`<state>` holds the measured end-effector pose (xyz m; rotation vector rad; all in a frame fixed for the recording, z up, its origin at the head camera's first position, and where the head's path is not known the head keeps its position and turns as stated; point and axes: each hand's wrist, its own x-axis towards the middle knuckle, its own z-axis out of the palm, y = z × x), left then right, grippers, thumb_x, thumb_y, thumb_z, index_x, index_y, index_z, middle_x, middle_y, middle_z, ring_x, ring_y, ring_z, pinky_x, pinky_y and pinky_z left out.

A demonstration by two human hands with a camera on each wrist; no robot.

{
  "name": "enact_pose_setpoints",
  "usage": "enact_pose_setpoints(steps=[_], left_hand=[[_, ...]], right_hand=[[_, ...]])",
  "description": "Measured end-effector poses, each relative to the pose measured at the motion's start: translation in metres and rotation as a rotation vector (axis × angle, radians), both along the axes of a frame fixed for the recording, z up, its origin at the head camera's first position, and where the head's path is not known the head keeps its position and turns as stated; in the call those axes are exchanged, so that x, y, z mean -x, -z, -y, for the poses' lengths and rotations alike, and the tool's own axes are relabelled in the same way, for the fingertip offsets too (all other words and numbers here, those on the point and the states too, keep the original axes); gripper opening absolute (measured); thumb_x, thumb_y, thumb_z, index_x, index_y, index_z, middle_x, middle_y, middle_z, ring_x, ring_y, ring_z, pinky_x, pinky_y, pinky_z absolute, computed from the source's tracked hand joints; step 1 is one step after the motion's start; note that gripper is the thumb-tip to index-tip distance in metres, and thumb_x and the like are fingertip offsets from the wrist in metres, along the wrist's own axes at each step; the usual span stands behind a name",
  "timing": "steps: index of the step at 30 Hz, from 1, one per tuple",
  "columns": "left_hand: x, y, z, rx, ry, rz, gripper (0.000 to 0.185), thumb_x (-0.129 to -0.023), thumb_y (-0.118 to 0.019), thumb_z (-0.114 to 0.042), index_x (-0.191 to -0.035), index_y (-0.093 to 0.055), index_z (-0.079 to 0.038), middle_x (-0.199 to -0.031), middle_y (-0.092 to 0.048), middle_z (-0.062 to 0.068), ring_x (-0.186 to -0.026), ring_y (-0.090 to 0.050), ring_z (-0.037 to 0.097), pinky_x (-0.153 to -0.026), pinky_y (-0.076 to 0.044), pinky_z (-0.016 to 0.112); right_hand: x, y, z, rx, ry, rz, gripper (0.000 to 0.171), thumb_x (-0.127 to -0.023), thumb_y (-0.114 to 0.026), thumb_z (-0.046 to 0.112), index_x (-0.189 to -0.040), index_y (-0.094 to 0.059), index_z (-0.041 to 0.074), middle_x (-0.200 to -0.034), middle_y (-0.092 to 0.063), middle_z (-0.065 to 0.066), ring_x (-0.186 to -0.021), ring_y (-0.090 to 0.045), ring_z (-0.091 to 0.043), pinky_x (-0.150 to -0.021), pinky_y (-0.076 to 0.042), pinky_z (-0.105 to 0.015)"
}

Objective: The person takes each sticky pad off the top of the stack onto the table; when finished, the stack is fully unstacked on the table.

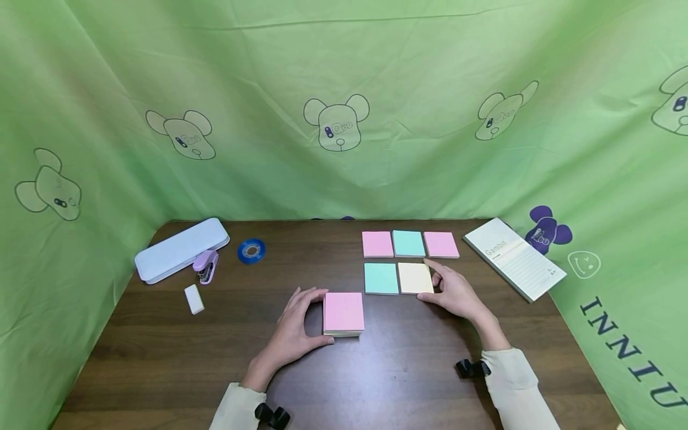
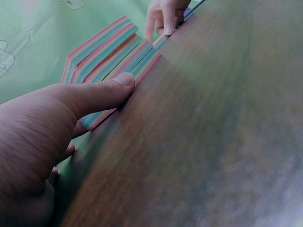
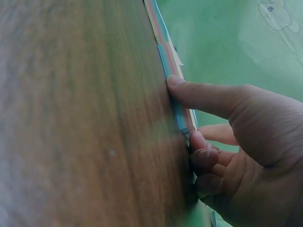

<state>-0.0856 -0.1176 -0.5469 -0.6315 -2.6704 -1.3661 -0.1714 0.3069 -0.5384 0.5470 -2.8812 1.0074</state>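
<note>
The step in hand appears to be the placing of the cream pad (image 1: 415,278) in the nearer row, close beside the mint pad (image 1: 381,279). The right hand (image 1: 454,292) has its fingers bent, with the thumb at the near edge and the index finger at the far edge, so the pad is held between them. The left hand (image 1: 292,328) is spread wider and grips the pink-topped stack (image 1: 344,312) at its left side, in front of the rows.

To do this well, I would keep the pad flat and bring its side parallel to the mint one — a gentle push is enough. The three pads of the farther row (image 1: 408,243) can serve as a guide. The stack shows many striped layers in the left wrist view, so it should be held lightly, or the layers may slide.

The counter (image 1: 398,370) is of dark brown wood grain, with a soft shine near the person. At the left lie a pale blue case (image 1: 180,251), a lilac stapler (image 1: 206,266), a white eraser (image 1: 194,298) and a blue tape roll (image 1: 251,258); at the right, a notebook (image 1: 513,258). Behind hangs a green cloth (image 1: 344,65) — creased, printed with bear heads.
</note>
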Motion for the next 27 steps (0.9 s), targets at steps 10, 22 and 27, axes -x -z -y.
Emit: enact_pose_setpoints(steps=[10, 22, 27], left_hand=[[0.000, 0.001, 0.001, -0.003, 0.006, -0.008, 0.101, -0.073, -0.107, -0.020, -0.158, -0.055, -0.015, -0.150, -0.066, 0.005, -0.150, -0.052, 0.034, -0.137, -0.018, 0.063], [0.000, -0.002, 0.002, -0.003, 0.010, 0.000, 0.100, -0.074, -0.106, -0.017, -0.159, -0.054, -0.013, -0.151, -0.065, 0.006, -0.149, -0.053, 0.032, -0.138, -0.017, 0.061], [0.000, -0.004, 0.001, -0.002, 0.011, 0.019, 0.100, -0.075, -0.106, -0.018, -0.159, -0.054, -0.012, -0.152, -0.065, 0.007, -0.150, -0.052, 0.031, -0.138, -0.016, 0.060]], right_hand=[[-0.006, -0.019, 0.007, 0.006, 0.013, 0.052, 0.093, -0.083, -0.099, 0.022, -0.159, -0.052, -0.003, -0.088, -0.056, -0.002, -0.071, -0.047, -0.013, -0.064, -0.039, -0.029], [-0.016, -0.042, 0.030, 0.036, 0.003, 0.077, 0.086, -0.084, -0.099, 0.017, -0.157, -0.056, 0.001, -0.087, -0.058, -0.002, -0.074, -0.050, -0.012, -0.068, -0.044, -0.026], [-0.023, -0.051, 0.050, 0.099, -0.030, 0.060, 0.081, -0.086, -0.097, 0.013, -0.156, -0.059, 0.003, -0.085, -0.056, 0.000, -0.072, -0.047, -0.010, -0.066, -0.042, -0.025]])
